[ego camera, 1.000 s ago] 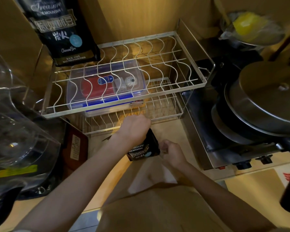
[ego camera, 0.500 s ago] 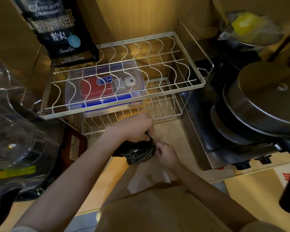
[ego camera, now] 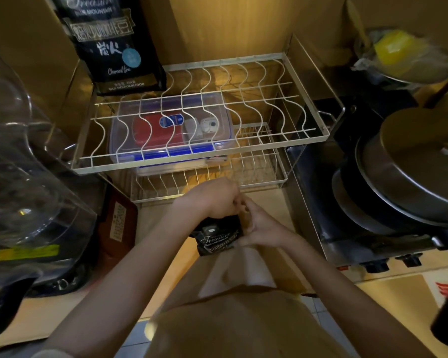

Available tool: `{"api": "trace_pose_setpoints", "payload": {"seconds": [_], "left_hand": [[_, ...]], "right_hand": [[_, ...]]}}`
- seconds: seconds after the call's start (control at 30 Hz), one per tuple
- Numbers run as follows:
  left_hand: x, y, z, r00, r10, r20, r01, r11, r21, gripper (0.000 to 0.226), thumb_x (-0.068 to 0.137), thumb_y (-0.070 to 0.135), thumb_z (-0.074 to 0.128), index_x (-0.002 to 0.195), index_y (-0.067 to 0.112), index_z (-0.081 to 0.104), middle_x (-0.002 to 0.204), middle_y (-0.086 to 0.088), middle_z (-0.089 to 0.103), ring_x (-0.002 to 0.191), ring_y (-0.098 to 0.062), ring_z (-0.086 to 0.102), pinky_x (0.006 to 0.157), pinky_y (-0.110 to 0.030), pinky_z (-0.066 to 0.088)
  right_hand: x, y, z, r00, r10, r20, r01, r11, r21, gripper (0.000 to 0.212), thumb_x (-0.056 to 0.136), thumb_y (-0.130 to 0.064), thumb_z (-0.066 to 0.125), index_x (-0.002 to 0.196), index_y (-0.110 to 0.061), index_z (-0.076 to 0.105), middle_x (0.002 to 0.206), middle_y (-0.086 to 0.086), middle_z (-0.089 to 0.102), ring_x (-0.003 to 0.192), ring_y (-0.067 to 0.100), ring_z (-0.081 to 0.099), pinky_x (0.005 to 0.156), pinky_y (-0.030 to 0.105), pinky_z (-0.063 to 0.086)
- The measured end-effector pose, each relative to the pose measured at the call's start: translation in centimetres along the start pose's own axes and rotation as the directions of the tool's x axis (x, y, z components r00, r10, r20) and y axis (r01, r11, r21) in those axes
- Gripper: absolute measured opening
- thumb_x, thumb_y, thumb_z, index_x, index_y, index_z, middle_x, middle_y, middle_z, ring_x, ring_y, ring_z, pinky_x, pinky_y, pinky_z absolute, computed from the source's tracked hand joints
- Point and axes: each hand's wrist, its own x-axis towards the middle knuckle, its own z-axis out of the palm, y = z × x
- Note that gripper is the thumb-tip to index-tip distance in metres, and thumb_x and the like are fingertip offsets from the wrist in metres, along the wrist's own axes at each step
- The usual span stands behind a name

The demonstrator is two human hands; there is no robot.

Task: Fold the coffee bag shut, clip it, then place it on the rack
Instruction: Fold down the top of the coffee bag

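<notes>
A small black coffee bag (ego camera: 219, 239) with white lettering is held upright over the counter, just in front of the white wire rack (ego camera: 305, 135). My left hand (ego camera: 215, 198) is closed over the bag's top from the left. My right hand (ego camera: 256, 223) presses against the bag's top right side, its fingers meeting those of the left hand. The bag's upper edge is hidden under both hands. No clip is visible. A second, larger coffee bag (ego camera: 114, 45) stands at the back left of the rack's upper shelf.
A clear plastic box (ego camera: 171, 133) with red and blue contents sits on the rack's lower tier (ego camera: 259, 174). Clear glass vessels (ego camera: 18, 182) crowd the left. A stove with stacked pans and a lid (ego camera: 419, 171) stands on the right. A brown packet (ego camera: 118, 226) leans by the rack.
The bag has been turned upright and brought closer to me. My right hand has moved from beside the bag onto its top, joining my left hand there.
</notes>
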Motion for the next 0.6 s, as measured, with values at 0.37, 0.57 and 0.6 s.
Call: {"api": "trace_pose_setpoints", "payload": {"seconds": [0.37,0.57,0.6], "left_hand": [[-6.2,-5.6,6.4,0.601,-0.579,-0.550,-0.371,0.407,-0.835,0.017,0.078,0.023,0.053,0.091,0.028,0.062,0.095,0.005,0.065,0.096,-0.017,0.061,0.083,-0.034,0.049],[-5.9,-6.4,15.8,0.710,-0.678,-0.191,-0.195,0.071,-0.978,0.021,0.068,0.028,0.047,0.080,0.022,0.063,0.091,-0.003,0.064,0.086,-0.011,0.060,0.071,-0.032,0.044],[-5.5,-6.2,16.7,0.736,-0.650,-0.189,-0.134,0.135,-0.982,0.018,0.069,0.028,0.052,0.082,0.023,0.064,0.092,-0.004,0.064,0.084,-0.004,0.060,0.072,-0.031,0.046]], "right_hand": [[0.0,-5.0,-0.7,0.997,-0.070,0.029,0.061,0.968,0.244,0.048,0.066,0.000,0.076,0.110,-0.004,0.060,0.112,0.013,0.065,0.101,0.019,0.062,0.086,0.032,0.052],[-0.1,-5.2,-0.2,0.999,-0.021,-0.025,0.027,0.958,0.285,0.041,0.071,-0.010,0.074,0.109,-0.008,0.061,0.109,0.011,0.067,0.097,0.020,0.064,0.079,0.026,0.055],[-0.1,-5.3,-0.1,0.999,-0.011,-0.044,0.024,0.956,0.293,0.040,0.071,-0.012,0.074,0.108,-0.009,0.061,0.109,0.011,0.067,0.099,0.022,0.064,0.081,0.029,0.055]]}}
